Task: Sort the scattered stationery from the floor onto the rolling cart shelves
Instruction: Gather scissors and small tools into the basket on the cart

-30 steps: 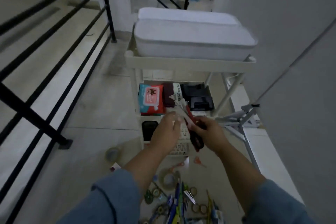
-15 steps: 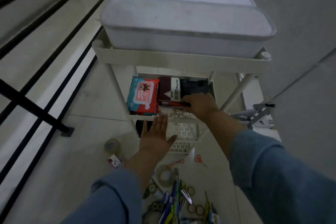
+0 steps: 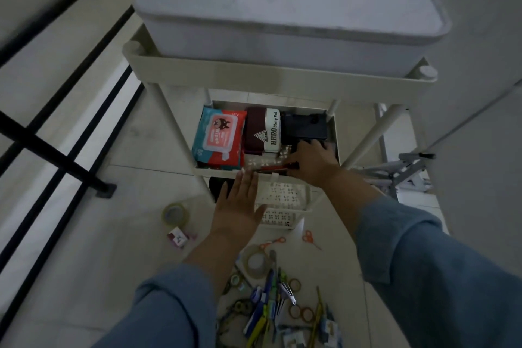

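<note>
The white rolling cart (image 3: 254,76) stands in front of me. My right hand (image 3: 313,162) reaches into its middle shelf (image 3: 336,133) and rests closed on the handle of red scissors (image 3: 271,168), which lie along the shelf's front edge. My left hand (image 3: 240,206) hovers flat and open just in front of that shelf, holding nothing. On the floor below lie a pile of pens and small tape rings (image 3: 268,305), a clear tape roll (image 3: 255,261), another tape roll (image 3: 174,213), a small box (image 3: 178,237) and two small orange scissors (image 3: 309,237).
The middle shelf also holds a pack of wipes (image 3: 220,135), a stamp pad box (image 3: 264,131) and a black case (image 3: 305,127). Two white lidded bins (image 3: 282,17) fill the top tray. A black railing (image 3: 56,155) runs on the left; a grey folded frame (image 3: 406,169) leans by the right wall.
My right hand carried the red scissors from in front of the cart into the middle shelf and laid them down. My left hand let go and opened flat. My head moved closer.
</note>
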`<control>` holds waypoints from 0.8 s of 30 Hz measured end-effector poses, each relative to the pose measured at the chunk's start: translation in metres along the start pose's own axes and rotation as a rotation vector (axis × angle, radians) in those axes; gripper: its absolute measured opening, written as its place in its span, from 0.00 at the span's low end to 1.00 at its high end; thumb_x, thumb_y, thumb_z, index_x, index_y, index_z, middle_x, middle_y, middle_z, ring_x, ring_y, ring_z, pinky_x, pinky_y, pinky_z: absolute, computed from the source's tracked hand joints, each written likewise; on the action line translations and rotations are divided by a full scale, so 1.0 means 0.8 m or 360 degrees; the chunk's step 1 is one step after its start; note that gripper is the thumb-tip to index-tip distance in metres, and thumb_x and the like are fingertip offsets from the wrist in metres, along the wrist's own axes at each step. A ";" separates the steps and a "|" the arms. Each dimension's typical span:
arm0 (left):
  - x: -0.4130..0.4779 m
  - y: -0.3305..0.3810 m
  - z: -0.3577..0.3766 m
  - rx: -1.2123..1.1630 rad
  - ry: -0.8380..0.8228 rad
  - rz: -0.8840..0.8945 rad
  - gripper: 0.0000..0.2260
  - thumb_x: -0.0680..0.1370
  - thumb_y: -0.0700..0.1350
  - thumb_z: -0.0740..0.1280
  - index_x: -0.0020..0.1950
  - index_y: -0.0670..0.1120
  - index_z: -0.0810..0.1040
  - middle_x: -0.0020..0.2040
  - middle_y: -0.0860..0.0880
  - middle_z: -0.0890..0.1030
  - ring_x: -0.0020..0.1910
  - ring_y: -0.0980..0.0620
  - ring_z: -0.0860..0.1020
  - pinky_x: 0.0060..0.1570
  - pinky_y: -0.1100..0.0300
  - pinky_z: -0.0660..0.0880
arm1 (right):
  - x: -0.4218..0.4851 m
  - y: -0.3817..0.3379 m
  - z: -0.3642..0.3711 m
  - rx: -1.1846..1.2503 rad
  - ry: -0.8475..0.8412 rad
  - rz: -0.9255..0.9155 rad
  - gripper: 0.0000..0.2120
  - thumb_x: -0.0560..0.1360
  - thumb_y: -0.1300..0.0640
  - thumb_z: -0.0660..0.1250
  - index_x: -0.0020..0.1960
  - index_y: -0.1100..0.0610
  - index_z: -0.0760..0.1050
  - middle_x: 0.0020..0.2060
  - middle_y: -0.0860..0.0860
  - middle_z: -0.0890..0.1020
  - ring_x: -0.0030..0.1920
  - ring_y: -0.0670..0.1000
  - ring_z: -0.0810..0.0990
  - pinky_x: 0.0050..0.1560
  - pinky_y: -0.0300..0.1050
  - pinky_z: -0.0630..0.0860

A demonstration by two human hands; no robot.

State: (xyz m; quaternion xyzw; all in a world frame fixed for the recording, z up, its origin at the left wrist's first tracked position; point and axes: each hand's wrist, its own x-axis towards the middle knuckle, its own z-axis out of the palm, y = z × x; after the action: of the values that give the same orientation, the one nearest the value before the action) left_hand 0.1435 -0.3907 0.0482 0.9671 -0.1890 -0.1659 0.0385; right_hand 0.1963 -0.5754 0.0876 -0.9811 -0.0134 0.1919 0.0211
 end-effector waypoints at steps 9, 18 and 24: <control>0.000 0.007 -0.004 0.0065 -0.0028 -0.0028 0.30 0.82 0.56 0.47 0.76 0.44 0.35 0.77 0.47 0.37 0.77 0.49 0.39 0.74 0.48 0.39 | -0.024 0.008 0.028 0.0747 0.0492 0.0008 0.18 0.74 0.69 0.59 0.62 0.63 0.76 0.59 0.60 0.76 0.61 0.61 0.73 0.61 0.48 0.70; -0.003 0.009 -0.005 0.0052 -0.0040 -0.0044 0.31 0.82 0.56 0.47 0.76 0.44 0.35 0.77 0.47 0.36 0.77 0.49 0.39 0.75 0.47 0.40 | -0.031 0.001 0.046 0.0566 0.0499 0.0204 0.24 0.78 0.70 0.53 0.72 0.56 0.65 0.76 0.53 0.58 0.77 0.56 0.49 0.70 0.49 0.62; -0.001 0.009 -0.006 0.0074 -0.0062 -0.0046 0.31 0.81 0.58 0.46 0.77 0.45 0.37 0.78 0.48 0.38 0.77 0.50 0.39 0.75 0.47 0.40 | -0.034 0.008 0.038 0.0467 0.0419 0.0153 0.21 0.78 0.66 0.55 0.70 0.57 0.68 0.71 0.55 0.67 0.75 0.59 0.56 0.71 0.52 0.60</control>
State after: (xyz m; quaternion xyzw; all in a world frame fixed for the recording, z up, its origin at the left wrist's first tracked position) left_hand 0.1417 -0.3966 0.0543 0.9669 -0.1796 -0.1809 0.0098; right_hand 0.1596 -0.5816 0.0692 -0.9836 0.0644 0.0628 0.1562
